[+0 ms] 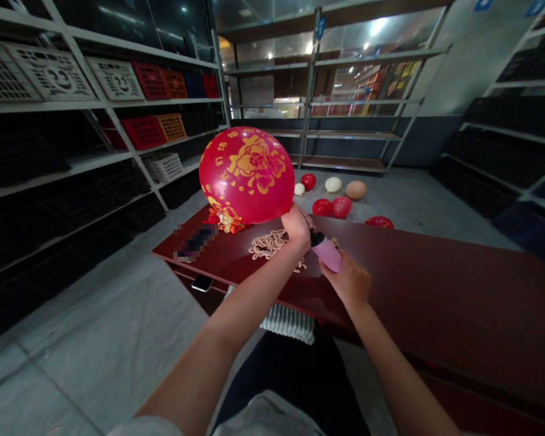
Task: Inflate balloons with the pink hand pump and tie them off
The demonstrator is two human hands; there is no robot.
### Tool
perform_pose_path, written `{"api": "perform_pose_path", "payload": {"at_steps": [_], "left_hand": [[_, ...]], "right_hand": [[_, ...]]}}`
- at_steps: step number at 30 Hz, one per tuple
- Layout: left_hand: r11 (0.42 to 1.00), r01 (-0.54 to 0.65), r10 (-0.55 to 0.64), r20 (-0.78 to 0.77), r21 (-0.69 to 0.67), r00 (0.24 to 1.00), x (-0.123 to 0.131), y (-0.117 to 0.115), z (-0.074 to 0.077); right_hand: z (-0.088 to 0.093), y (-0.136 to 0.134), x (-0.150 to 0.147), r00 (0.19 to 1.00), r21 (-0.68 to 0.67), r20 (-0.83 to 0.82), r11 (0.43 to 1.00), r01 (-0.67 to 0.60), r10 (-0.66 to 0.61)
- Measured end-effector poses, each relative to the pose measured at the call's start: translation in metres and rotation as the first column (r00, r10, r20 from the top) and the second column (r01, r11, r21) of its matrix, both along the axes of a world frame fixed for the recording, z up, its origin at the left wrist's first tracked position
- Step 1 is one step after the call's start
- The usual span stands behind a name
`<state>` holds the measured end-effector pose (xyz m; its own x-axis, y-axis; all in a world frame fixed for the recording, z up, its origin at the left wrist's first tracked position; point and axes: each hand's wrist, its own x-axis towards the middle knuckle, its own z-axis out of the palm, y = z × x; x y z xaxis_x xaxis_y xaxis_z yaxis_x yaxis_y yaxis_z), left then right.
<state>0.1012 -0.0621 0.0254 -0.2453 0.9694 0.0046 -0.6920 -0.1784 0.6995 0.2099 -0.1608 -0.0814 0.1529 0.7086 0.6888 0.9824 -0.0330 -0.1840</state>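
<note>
A large inflated red balloon (247,175) with yellow printed figures fills the space above the table's left part. My left hand (296,223) is closed around the balloon's neck at its lower right. Gripped in my right hand (349,278) is a pink hand pump (327,253) with a black tip that points up-left toward my left hand. Whether the tip sits inside the neck is hidden by my fingers. Beneath my left wrist lies a pile of pale, curled rubber pieces (267,243). Several uninflated balloons (229,225) in red, orange and cream lie under the big balloon.
The dark red table (436,272) stretches off to the right. A blurred-out dark object (196,243) lies at its left end, and a phone (202,283) rests below the edge. Several inflated balloons (342,207) are on the floor behind. Shelves with crates (54,74) line the left.
</note>
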Motion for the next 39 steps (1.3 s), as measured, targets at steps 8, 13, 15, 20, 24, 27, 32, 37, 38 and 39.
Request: {"api": "perform_pose_path", "payload": {"at_steps": [8, 13, 15, 20, 24, 27, 32, 37, 38, 39], "left_hand": [[0.996, 0.026, -0.023, 0.042, -0.082, 0.999, -0.033, 0.014, -0.003], [0.994, -0.008, 0.016, 0.074, -0.108, 0.997, -0.067, 0.019, 0.006], [0.992, -0.028, 0.038, 0.08, -0.12, 0.996, -0.082, 0.022, 0.013], [0.99, -0.066, 0.073, 0.055, -0.121, 0.996, -0.119, 0.029, 0.032], [0.989, -0.081, 0.082, 0.008, -0.123, 0.997, -0.141, 0.03, 0.052], [0.994, -0.058, 0.056, -0.018, -0.096, 0.998, -0.143, 0.025, 0.066], [0.996, -0.083, 0.085, -0.035, 0.036, 0.996, -0.115, 0.019, 0.073], [0.996, 0.009, -0.006, -0.043, 0.084, 0.999, -0.068, 0.017, 0.053], [0.996, 0.029, -0.025, -0.043, 0.089, 0.999, -0.057, 0.015, 0.047], [0.995, 0.043, -0.04, -0.043, 0.087, 0.998, -0.047, 0.012, 0.041]], "right_hand": [[0.001, 0.0, -0.008, 0.996, -0.025, 0.027, 0.996, -0.08, 0.081], [0.004, -0.002, -0.009, 0.992, -0.053, 0.055, 0.992, -0.113, 0.116], [0.005, -0.003, -0.01, 0.989, -0.052, 0.054, 0.989, -0.135, 0.138], [0.008, -0.007, -0.012, 0.984, -0.058, 0.066, 0.986, -0.159, 0.163], [0.007, -0.007, -0.013, 0.981, -0.073, 0.079, 0.982, -0.173, 0.178], [0.005, -0.005, -0.014, 0.977, -0.078, 0.064, 0.977, -0.2, 0.205], [0.003, -0.003, -0.009, 0.986, -0.073, -0.008, 0.983, -0.166, 0.166], [0.002, -0.003, -0.005, 0.99, -0.055, -0.046, 0.989, -0.137, 0.135], [0.002, -0.003, -0.005, 0.991, -0.059, -0.056, 0.99, -0.129, 0.126], [0.001, -0.003, -0.005, 0.991, -0.063, -0.067, 0.991, -0.121, 0.116]]}}
